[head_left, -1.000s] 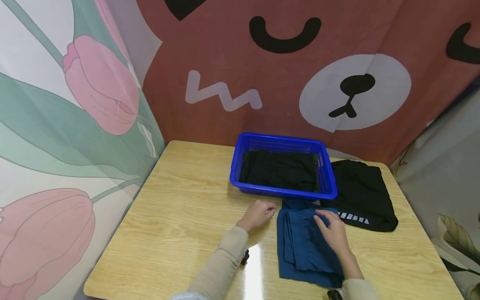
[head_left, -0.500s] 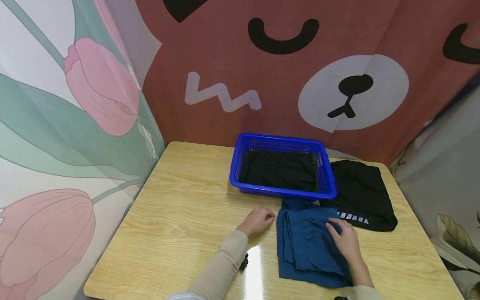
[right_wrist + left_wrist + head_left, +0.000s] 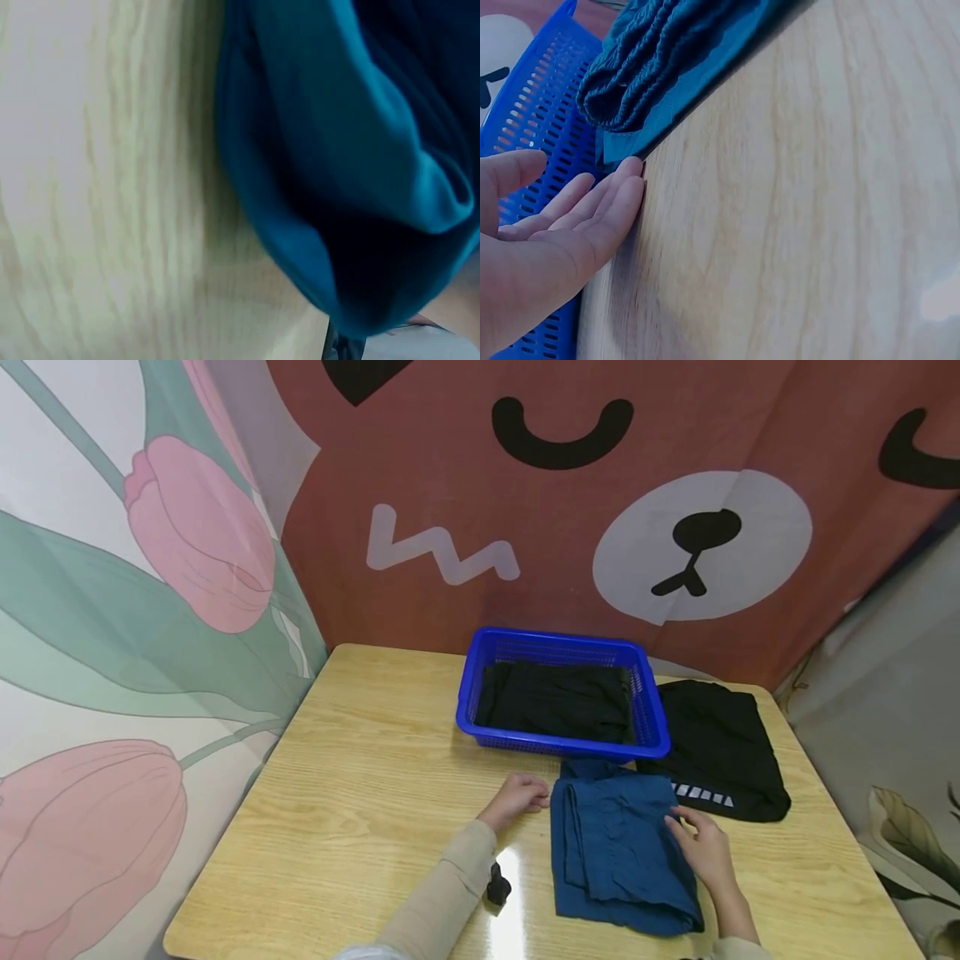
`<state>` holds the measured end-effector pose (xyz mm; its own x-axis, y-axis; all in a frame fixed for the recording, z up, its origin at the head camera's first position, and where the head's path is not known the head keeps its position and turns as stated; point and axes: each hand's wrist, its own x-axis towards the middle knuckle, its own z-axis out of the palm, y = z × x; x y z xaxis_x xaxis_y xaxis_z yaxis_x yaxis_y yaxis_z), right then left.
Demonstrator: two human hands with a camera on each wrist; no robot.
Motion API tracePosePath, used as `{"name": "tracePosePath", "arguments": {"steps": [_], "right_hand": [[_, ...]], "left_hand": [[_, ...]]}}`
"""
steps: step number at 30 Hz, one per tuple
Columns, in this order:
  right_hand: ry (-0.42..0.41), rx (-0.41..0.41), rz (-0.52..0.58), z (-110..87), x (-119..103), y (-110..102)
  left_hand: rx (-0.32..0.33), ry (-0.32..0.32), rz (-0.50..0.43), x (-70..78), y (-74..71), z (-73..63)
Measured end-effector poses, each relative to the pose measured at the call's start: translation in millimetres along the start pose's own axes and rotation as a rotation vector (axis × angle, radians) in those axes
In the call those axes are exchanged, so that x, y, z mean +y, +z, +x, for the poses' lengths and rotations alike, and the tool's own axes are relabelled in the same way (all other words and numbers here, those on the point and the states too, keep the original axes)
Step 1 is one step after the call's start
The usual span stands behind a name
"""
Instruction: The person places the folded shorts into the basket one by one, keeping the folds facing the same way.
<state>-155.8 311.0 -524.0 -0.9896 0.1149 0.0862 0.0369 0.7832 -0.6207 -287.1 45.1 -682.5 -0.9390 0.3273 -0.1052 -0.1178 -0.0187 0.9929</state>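
A folded dark blue garment lies on the table, in layers, with a gathered edge that shows in the left wrist view. Beside its upper left edge is my left hand. In the left wrist view that hand has its fingers extended, fingertips right at the garment's corner. My right hand is at the garment's right edge, thumb and index finger apart. The right wrist view shows loose blue folds up close, with the right hand's fingers out of sight.
A blue plastic basket stands just behind the garment, holding folded black cloth. To its right lies a black folded garment with white marks. The wooden table ends at a curtain with a bear print.
My right hand has moved right and toward me, from over the blue garment to its right edge. My left hand has shifted slightly toward me. The lower right corner of the garment spreads further right.
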Motion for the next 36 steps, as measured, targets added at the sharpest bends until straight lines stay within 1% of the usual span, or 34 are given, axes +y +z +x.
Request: {"name": "tracePosePath", "arguments": {"steps": [1, 2, 3, 4, 6, 8, 11, 13, 14, 16, 17, 19, 22, 24, 25, 26, 28, 29, 30, 31, 32, 33, 34, 35, 36], "right_hand": [[0.010, -0.013, -0.002, 0.3, 1, 0], [0.021, -0.025, -0.004, 0.6, 2, 1], [0.027, -0.031, -0.008, 0.9, 3, 1], [0.034, -0.036, -0.011, 1.1, 3, 1], [0.047, -0.047, -0.015, 1.7, 5, 2], [0.066, -0.062, -0.011, 2.4, 6, 2], [0.099, -0.085, -0.003, 3.5, 6, 2], [0.123, -0.093, 0.000, 4.3, 7, 2], [0.133, -0.095, 0.000, 4.7, 7, 2], [0.154, -0.098, -0.001, 5.6, 8, 3], [0.164, -0.097, -0.002, 5.9, 9, 3], [0.177, -0.092, 0.006, 6.2, 10, 4], [0.194, -0.089, 0.023, 6.4, 10, 6], [0.215, -0.097, 0.048, 6.6, 9, 7], [0.228, -0.102, 0.061, 6.9, 9, 8], [0.245, -0.109, 0.078, 7.5, 8, 8], [0.278, -0.123, 0.118, 8.7, 7, 9], [0.291, -0.126, 0.138, 9.2, 7, 10], [0.302, -0.130, 0.158, 9.9, 6, 10], [0.310, -0.132, 0.170, 10.6, 6, 11], [0.316, -0.134, 0.183, 11.2, 5, 11], [0.319, -0.138, 0.190, 11.6, 5, 12], [0.323, -0.139, 0.197, 12.0, 4, 12], [0.327, -0.139, 0.202, 12.2, 4, 13], [0.332, -0.141, 0.211, 12.3, 4, 13]], "left_hand": [[0.000, -0.047, -0.054, -6.0, -0.4, 2.9], [0.001, -0.080, -0.095, -8.3, -0.9, 3.3], [-0.015, -0.084, -0.136, -11.8, -2.0, 4.3], [-0.037, -0.070, -0.180, -11.2, -3.1, 2.9], [-0.056, -0.091, -0.217, 12.3, -1.8, -10.9], [-0.039, -0.152, -0.215, 52.3, 3.8, -32.5], [0.003, -0.239, -0.186, 104.6, 12.7, -60.4], [0.004, -0.260, -0.197, 125.7, 15.6, -72.3], [0.002, -0.268, -0.208, 133.2, 16.1, -76.6], [-0.003, -0.268, -0.214, 143.8, 16.7, -82.9], [-0.002, -0.264, -0.217, 145.0, 17.0, -83.6], [0.003, -0.265, -0.223, 142.8, 17.5, -82.8], [0.012, -0.274, -0.216, 135.0, 18.7, -78.7], [0.029, -0.299, -0.232, 127.5, 20.8, -74.6], [0.037, -0.299, -0.238, 121.7, 22.1, -71.6], [0.032, -0.303, -0.268, 101.7, 21.3, -60.3], [0.030, -0.301, -0.331, 52.1, 19.9, -33.7], [0.051, -0.310, -0.347, 24.1, 21.0, -17.8], [0.060, -0.316, -0.361, -0.2, 21.6, -4.1], [0.050, -0.304, -0.380, -22.1, 20.8, 7.1], [0.050, -0.320, -0.398, -35.5, 20.5, 14.8], [0.050, -0.305, -0.399, -36.7, 21.9, 15.3], [0.064, -0.316, -0.391, -23.6, 25.0, 8.5], [0.077, -0.330, -0.375, -6.9, 28.3, -0.1], [0.066, -0.331, -0.380, 12.6, 29.6, -11.0]]}}
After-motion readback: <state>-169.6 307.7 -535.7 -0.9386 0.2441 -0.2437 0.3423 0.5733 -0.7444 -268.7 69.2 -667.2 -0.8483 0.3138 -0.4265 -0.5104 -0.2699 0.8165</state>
